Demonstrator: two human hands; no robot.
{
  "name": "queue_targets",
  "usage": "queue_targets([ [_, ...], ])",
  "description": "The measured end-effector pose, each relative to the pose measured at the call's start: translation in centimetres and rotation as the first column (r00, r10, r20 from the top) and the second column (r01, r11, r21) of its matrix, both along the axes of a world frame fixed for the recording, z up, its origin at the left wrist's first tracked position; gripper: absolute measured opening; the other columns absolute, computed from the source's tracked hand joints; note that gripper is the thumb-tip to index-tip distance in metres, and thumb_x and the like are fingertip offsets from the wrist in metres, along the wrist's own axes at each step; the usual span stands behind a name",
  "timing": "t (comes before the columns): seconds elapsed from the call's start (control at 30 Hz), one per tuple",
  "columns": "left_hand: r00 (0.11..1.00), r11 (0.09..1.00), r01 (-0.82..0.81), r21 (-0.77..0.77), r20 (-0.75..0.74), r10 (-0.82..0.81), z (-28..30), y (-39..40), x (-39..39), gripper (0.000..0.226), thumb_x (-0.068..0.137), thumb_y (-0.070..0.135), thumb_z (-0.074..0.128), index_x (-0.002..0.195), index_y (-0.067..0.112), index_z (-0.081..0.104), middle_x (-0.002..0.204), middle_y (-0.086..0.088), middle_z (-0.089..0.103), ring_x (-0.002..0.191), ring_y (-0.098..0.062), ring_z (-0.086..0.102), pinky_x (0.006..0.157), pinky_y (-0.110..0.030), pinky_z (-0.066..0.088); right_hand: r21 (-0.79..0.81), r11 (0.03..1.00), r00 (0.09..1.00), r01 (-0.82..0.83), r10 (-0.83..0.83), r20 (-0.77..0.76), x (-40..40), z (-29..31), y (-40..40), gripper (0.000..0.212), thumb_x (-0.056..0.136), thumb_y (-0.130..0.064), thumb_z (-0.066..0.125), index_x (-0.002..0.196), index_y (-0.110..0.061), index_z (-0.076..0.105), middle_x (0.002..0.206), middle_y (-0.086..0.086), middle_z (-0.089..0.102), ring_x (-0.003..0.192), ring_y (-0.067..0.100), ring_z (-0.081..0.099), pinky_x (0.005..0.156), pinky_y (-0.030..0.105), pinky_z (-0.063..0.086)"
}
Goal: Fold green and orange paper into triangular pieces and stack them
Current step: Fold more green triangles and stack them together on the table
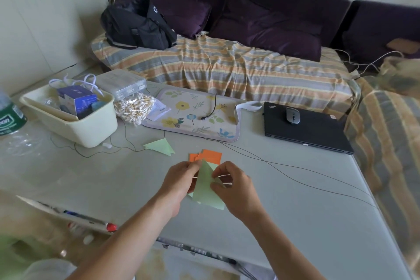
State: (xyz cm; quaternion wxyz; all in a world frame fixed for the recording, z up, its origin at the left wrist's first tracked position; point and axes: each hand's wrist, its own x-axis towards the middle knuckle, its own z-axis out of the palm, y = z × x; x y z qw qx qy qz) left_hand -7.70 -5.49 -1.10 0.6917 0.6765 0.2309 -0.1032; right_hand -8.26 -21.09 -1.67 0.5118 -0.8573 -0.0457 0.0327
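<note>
The grey worktop [295, 223] fills the near scene, with a striped bed [227, 68] lying beyond its far edge. On the far right of the worktop sits a black laptop [306, 129] with a mouse [292, 115] on top. At far left stands a cream tub [75, 125], and a floral mat [195, 116] lies between the two. At the centre, both hands work the green paper [205, 191], held just above the worktop. The left hand [179, 182] pinches its top left edge; the right hand [236, 186] pinches a fold on its right side. Just beyond them the orange paper [208, 155] lies flat. Further left, a finished green triangle [160, 146] rests alone.
</note>
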Motion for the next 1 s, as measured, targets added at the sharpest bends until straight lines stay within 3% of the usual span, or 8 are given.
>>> queue_targets([
  [0.07, 0.999, 0.999, 0.038, 0.015, 0.022, -0.038, 0.1, 0.0, -0.3, 0.027, 0.085, 0.042, 0.075, 0.101, 0.019, 0.074, 0.097, -0.003, 0.078, 0.089, -0.02, 0.073, 0.087, -0.038, 0.057, 0.008, 1.0, 1.0, -0.012, 0.012, 0.0, 0.1, 0.0, 0.1, 0.022, 0.079, 0.001, 0.071, 0.094, -0.014, 0.065, 0.095, -0.006, 0.069, 0.084, 0.004, 0.064, 0.076, 0.02, 0.056],
  [0.2, 0.994, 0.998, 0.025, 0.056, 0.102, -0.031, 0.6, -0.3, -0.6, 0.032, 0.076, 0.027, 0.088, 0.104, 0.027, 0.072, 0.094, 0.001, 0.077, 0.085, -0.017, 0.074, 0.067, -0.024, 0.052, 0.0, 0.998, 0.998, -0.061, 0.061, -0.036, 0.4, 0.1, 0.3, 0.023, 0.08, -0.001, 0.067, 0.099, -0.014, 0.067, 0.102, -0.005, 0.07, 0.09, 0.005, 0.067, 0.08, 0.022, 0.056],
  [0.33, 0.982, 0.972, 0.024, 0.235, 0.174, -0.066, 0.6, -0.1, -0.5, 0.027, 0.078, 0.024, 0.086, 0.099, 0.034, 0.073, 0.086, 0.004, 0.076, 0.077, -0.014, 0.074, 0.065, -0.027, 0.055, 0.072, 0.996, 0.991, -0.045, 0.054, -0.122, 0.6, 0.4, 0.1, 0.024, 0.084, -0.002, 0.059, 0.095, -0.022, 0.066, 0.099, -0.011, 0.072, 0.088, 0.007, 0.069, 0.075, 0.02, 0.054],
  [0.53, 0.947, 0.9, 0.101, 0.423, 0.235, -0.217, 1.2, -0.1, -0.4, 0.024, 0.082, 0.017, 0.078, 0.099, 0.03, 0.068, 0.082, 0.009, 0.076, 0.074, -0.003, 0.069, 0.056, -0.009, 0.044, 0.273, 0.956, 0.959, 0.111, -0.031, -0.283, 1.8, 0.5, -0.8, 0.009, 0.091, -0.016, 0.065, 0.1, -0.016, 0.063, 0.099, 0.005, 0.075, 0.083, 0.023, 0.075, 0.085, 0.043, 0.061],
  [0.6, 0.919, 0.875, 0.154, 0.458, 0.258, -0.297, 1.9, -0.2, -0.4, 0.018, 0.085, 0.019, 0.078, 0.097, 0.028, 0.069, 0.08, 0.01, 0.077, 0.072, -0.004, 0.069, 0.058, -0.011, 0.044, 0.33, 0.942, 0.943, 0.064, 0.051, -0.33, 2.1, 1.1, -1.2, 0.01, 0.094, -0.016, 0.066, 0.104, -0.013, 0.068, 0.099, 0.009, 0.076, 0.087, 0.024, 0.075, 0.086, 0.04, 0.062],
  [0.7, 0.891, 0.858, 0.191, 0.477, 0.283, -0.356, 2.5, -0.2, -0.6, 0.009, 0.087, 0.023, 0.078, 0.093, 0.027, 0.073, 0.079, 0.011, 0.077, 0.073, -0.006, 0.07, 0.061, -0.014, 0.046, 0.352, 0.936, 0.935, -0.027, 0.149, -0.323, 2.3, 1.5, -1.5, 0.01, 0.093, -0.016, 0.068, 0.095, -0.014, 0.077, 0.1, 0.016, 0.075, 0.092, 0.028, 0.072, 0.093, 0.044, 0.059],
  [0.8, 0.878, 0.85, 0.178, 0.496, 0.31, -0.365, 2.3, 0.2, -0.7, 0.01, 0.087, 0.024, 0.078, 0.095, 0.03, 0.075, 0.083, 0.013, 0.077, 0.079, -0.007, 0.071, 0.07, -0.014, 0.048, 0.364, 0.931, 0.928, -0.022, 0.154, -0.338, 2.4, 1.3, -1.5, 0.009, 0.092, -0.015, 0.07, 0.098, -0.012, 0.077, 0.101, 0.015, 0.075, 0.096, 0.03, 0.071, 0.096, 0.047, 0.057],
  [1.0, 0.852, 0.817, 0.184, 0.547, 0.325, -0.41, 1.5, 0.8, -0.6, 0.026, 0.083, 0.022, 0.082, 0.103, 0.037, 0.074, 0.086, 0.009, 0.076, 0.084, -0.011, 0.071, 0.077, -0.032, 0.054, 0.43, 0.902, 0.935, 0.037, 0.121, -0.334, 2.6, 0.9, -1.2, 0.01, 0.093, -0.013, 0.07, 0.099, -0.007, 0.075, 0.102, 0.018, 0.075, 0.1, 0.038, 0.07, 0.097, 0.049, 0.056],
])
